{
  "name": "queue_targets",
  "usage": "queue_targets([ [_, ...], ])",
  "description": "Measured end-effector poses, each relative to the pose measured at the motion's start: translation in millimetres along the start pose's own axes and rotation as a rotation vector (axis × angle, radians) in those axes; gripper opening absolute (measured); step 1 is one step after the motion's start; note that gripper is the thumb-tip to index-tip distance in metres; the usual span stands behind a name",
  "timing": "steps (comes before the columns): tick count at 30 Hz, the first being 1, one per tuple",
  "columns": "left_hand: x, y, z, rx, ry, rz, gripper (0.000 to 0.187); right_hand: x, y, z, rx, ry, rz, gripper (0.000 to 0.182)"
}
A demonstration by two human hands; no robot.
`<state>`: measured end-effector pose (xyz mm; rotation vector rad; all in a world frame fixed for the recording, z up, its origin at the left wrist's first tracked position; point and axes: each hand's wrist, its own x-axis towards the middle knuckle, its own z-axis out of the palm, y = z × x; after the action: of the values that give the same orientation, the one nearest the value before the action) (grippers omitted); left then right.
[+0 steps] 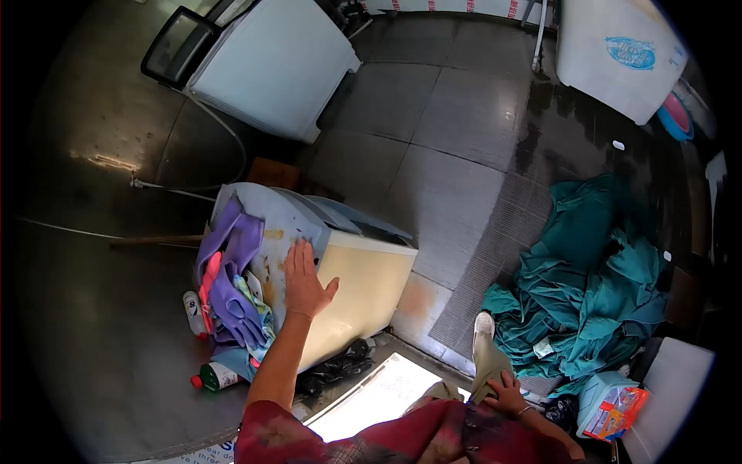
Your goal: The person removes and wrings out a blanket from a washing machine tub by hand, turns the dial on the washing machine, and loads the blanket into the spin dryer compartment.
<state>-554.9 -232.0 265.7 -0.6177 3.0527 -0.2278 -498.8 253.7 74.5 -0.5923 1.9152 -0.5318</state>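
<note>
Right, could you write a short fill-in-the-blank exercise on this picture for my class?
The left hand is over the cream-sided machine; the largest cloth there is ____.
The green cloth heap lies on the ____.
The hand on the trouser leg is the ____ one.
The green bottle has a ____ cap.
Missing words: purple; floor; right; red.

The person wears a dark red shirt [379, 442] printed with blurred, paler blotches, some greyish and some tan. Its left sleeve [272, 435] is short, ending above the bare forearm. A darker strip [473, 435] with small buttons runs down the front. The trousers [488, 365] are khaki, the shoe [484, 325] pale with a textured toe. A thin bracelet [525, 410] rings the right wrist.
</note>
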Motion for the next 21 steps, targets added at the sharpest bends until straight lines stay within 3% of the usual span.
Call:
queue_targets([
  [7, 1.3, -3.9, 0.2, -0.071, -0.041, -0.019, 0.083, 4.9, 3.9, -17.1, 0.136, 0.031, 0.167, 0.046],
  [9, 0.8, -7.4, 2.2, -0.092, -0.014, -0.028, 0.083, 8.9, 16.4, -27.4, 0.142, -0.070, 0.277, 0.039],
  [10, 0.6, -8.4, 2.5, -0.099, -0.031, -0.035, 0.083, -8.2, -2.9, -56.5, 0.054, 0.017, 0.130, 0.034],
  [13, 1.0, -11.1, 4.3, -0.135, -0.022, -0.036, 0.082, -3.6, 51.4, -51.6, 0.139, 0.199, 0.256, 0.033],
  [15, 1.6, -10.8, 2.0, -0.141, -0.054, -0.044, 0.081, -16.2, 45.0, -88.5, 0.135, 0.289, 0.296, 0.024],
  [17, 1.9, -10.5, -1.4, -0.157, -0.049, -0.056, 0.079, -15.3, 53.5, -113.3, -0.060, 0.363, 0.177, 0.022],
  [18, 3.0, -10.5, -2.6, -0.155, -0.067, -0.057, 0.078, -9.1, 53.6, -127.2, -0.016, 0.306, 0.295, 0.023],
  [21, 4.3, -14.1, -6.2, -0.160, -0.067, -0.061, 0.076, 24.3, 56.0, -167.7, -0.079, 0.203, 0.267, 0.021],
])
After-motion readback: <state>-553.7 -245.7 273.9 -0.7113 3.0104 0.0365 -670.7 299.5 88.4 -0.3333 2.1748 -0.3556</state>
